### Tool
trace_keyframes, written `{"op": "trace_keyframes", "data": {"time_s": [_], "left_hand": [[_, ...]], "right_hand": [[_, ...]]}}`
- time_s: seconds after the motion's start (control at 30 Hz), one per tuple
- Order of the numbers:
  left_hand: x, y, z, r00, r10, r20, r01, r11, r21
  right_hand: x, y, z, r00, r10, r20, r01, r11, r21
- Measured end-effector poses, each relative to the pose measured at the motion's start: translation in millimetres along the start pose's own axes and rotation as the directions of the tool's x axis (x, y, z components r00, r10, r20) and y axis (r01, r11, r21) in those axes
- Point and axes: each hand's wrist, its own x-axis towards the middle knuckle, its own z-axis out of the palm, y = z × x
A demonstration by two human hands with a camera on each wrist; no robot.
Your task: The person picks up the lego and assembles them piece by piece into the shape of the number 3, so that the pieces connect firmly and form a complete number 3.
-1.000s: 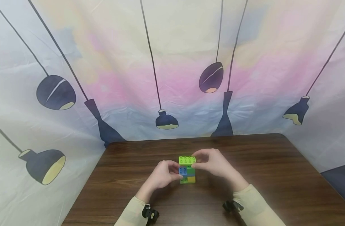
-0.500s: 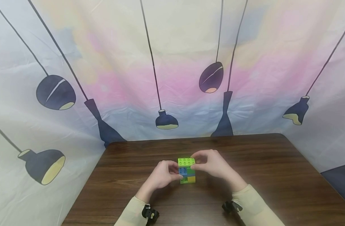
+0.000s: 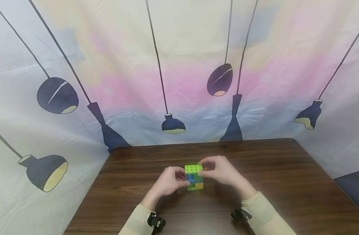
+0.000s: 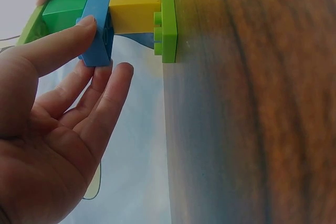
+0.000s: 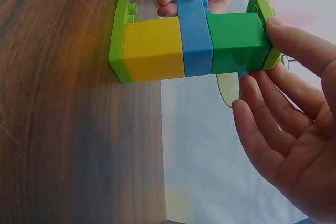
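Note:
A stack of toy building bricks stands upright on the wooden table. From the bottom it has a thin lime brick [image 4: 169,22], a yellow brick [image 5: 153,50], a blue brick [image 5: 195,38] and a green brick [image 5: 237,43], topped by another thin lime brick [image 3: 193,168]. The blue brick sticks out to the left, studs showing. My left hand [image 3: 169,182] pinches its protruding end between thumb and fingers. With thumb and fingers, my right hand [image 3: 222,170] grips the top lime brick at its right end, over the green brick. A slight gap shows along that joint in the right wrist view.
The dark wooden table [image 3: 256,163] extends around the stack, its far edge meeting a hanging cloth [image 3: 191,49] printed with lamps. Black wrist cameras sit on both sleeves, the left camera [image 3: 156,222] and the right camera [image 3: 240,215], low over the tabletop.
The top lime brick has come down slightly and left onto the stack, my right hand moving with it. My left hand stays on the blue brick.

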Motion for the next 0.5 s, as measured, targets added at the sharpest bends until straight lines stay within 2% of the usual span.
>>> {"op": "trace_keyframes", "data": {"time_s": [0.5], "left_hand": [[-0.6, 1.2, -0.5, 1.0, -0.002, 0.004, 0.002, 1.0, 0.0]], "right_hand": [[-1.5, -2.9, 0.3, 1.0, 0.019, 0.001, -0.019, 1.0, -0.023]]}}
